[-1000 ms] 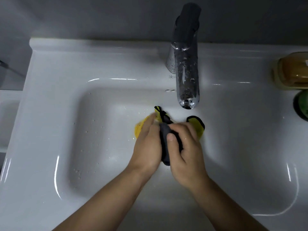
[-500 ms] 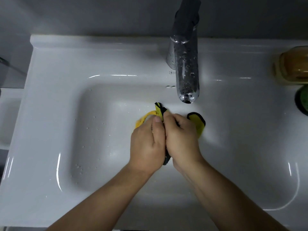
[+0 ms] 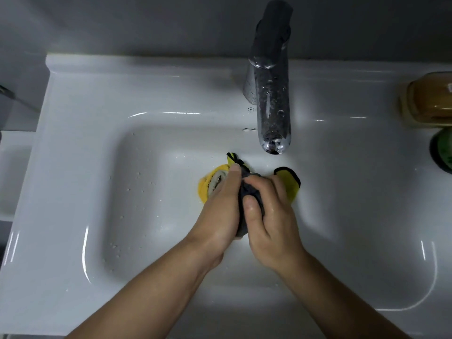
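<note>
Sink (image 3: 151, 204): cloth (image 3: 247, 185), left hand (image 3: 220, 211), right hand (image 3: 274, 221)

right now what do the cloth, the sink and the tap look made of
Cloth: soft fabric, grey with yellow, dark-edged, perhaps microfibre; it bunches. Sink: glossy white, likely ceramic, by its sharp highlights. Tap: polished chrome-look metal, mirror reflections under droplets.

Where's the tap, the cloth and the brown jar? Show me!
tap (image 3: 272, 113), head view, on the wet shiny spout.
cloth (image 3: 248, 189), head view, on the grey bunched middle part.
brown jar (image 3: 430, 101), head view, on its amber side at the right edge.
</note>
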Available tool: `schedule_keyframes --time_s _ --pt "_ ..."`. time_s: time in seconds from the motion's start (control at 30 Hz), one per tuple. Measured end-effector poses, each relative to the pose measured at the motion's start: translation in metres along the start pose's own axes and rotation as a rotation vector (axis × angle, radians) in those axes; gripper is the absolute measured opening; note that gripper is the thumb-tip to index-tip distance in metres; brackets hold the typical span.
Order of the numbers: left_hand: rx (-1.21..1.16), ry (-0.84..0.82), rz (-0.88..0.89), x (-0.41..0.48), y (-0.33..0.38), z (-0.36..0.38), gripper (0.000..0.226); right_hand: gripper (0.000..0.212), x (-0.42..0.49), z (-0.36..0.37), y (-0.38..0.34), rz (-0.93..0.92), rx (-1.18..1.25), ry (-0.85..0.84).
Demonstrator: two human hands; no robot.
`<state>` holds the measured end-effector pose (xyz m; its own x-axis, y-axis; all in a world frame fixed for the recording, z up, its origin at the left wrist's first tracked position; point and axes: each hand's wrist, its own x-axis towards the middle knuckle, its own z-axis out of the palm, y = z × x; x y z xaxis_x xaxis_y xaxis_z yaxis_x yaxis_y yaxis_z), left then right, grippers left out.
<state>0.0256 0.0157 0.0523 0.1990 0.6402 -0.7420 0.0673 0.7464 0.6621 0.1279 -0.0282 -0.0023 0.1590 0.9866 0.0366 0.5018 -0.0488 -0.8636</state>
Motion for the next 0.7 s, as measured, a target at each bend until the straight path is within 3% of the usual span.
schedule_keyframes --time_s 0.2,0.4,0.57,0.7 --pt "0.108 0.15 0.141 0.004 -0.003 0.005 0.058 0.016 0.017 0.008 -0.025 0.093 0.26 0.067" --pt "0.198 0.254 0.474 0.011 -0.015 -0.005 0.044 0.036 0.027 0.019 -0.035 0.341 0.41 0.118" --pt "0.267 0.294 0.58 0.018 -0.022 -0.009 0.047 0.047 0.033 0.025 -0.035 0.458 0.478 0.149" --pt "0.343 0.32 0.59 0.019 -0.021 -0.006 0.046 0.037 0.035 0.025 -0.038 0.556 0.522 0.134"
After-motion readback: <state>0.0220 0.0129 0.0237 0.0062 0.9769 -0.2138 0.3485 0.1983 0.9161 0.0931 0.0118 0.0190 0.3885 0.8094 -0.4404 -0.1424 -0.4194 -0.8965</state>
